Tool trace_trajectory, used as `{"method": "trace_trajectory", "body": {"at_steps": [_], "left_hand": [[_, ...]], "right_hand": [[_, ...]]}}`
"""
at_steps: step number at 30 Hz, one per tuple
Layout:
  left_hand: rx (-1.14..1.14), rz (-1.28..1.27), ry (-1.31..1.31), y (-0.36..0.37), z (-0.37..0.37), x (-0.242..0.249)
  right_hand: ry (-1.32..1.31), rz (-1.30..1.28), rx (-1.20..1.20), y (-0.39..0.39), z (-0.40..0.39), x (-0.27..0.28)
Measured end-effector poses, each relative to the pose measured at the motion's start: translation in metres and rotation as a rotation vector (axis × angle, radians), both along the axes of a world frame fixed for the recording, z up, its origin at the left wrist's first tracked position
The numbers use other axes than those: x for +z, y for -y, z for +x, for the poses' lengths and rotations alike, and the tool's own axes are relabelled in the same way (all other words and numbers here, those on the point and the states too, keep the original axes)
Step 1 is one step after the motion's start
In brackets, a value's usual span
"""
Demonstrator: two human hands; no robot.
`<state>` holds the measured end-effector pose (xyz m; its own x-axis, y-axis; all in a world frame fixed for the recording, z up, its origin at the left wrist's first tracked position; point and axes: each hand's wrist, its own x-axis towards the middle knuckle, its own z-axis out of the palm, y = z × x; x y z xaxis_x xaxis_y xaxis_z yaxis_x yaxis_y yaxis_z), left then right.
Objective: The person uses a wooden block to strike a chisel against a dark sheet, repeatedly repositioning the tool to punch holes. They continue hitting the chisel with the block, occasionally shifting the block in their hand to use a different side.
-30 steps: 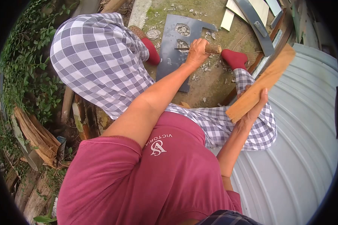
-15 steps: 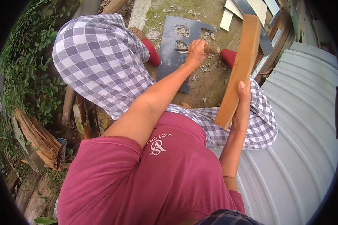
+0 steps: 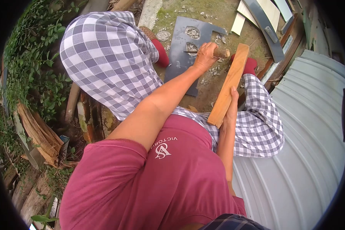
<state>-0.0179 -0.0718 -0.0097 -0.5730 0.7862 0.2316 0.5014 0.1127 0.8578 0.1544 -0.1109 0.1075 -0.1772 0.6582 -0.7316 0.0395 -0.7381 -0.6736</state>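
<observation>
My left hand (image 3: 205,57) is closed round a chisel, its round wooden handle (image 3: 221,53) sticking out to the right and its thin dark blade (image 3: 190,51) pointing left over a cut-out. Beneath it lies a dark grey slab (image 3: 179,71) with two rough-edged openings and a notch at its upper right. Broken grey chips (image 3: 193,33) show through the upper opening. A long wooden block (image 3: 230,85) is gripped near its lower end by my right hand (image 3: 232,103). The block's upper end is close beside the chisel handle's butt.
Grey and cream strips (image 3: 265,23) are piled at the upper right. Pale corrugated metal sheeting (image 3: 295,134) covers the right side. Split logs (image 3: 38,134) and leafy plants (image 3: 34,69) stand on the left. My red-shod feet (image 3: 160,53) flank the slab.
My right hand has brought the wooden block down and left, nearer to the chisel handle. My left hand keeps its grip over the slab. The whole view has shifted slightly.
</observation>
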Motion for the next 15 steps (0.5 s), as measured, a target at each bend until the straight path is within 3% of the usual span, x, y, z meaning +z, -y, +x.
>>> {"method": "trace_trajectory", "body": {"at_steps": [8, 15], "left_hand": [[-0.029, 0.005, -0.016, -0.005, -0.005, 0.005], [-0.055, 0.072, -0.055, -0.030, -0.027, 0.003]], "right_hand": [[-0.010, 0.187, -0.128, -0.023, 0.024, -0.003], [0.012, 0.172, -0.107, -0.015, 0.019, -0.017]]}}
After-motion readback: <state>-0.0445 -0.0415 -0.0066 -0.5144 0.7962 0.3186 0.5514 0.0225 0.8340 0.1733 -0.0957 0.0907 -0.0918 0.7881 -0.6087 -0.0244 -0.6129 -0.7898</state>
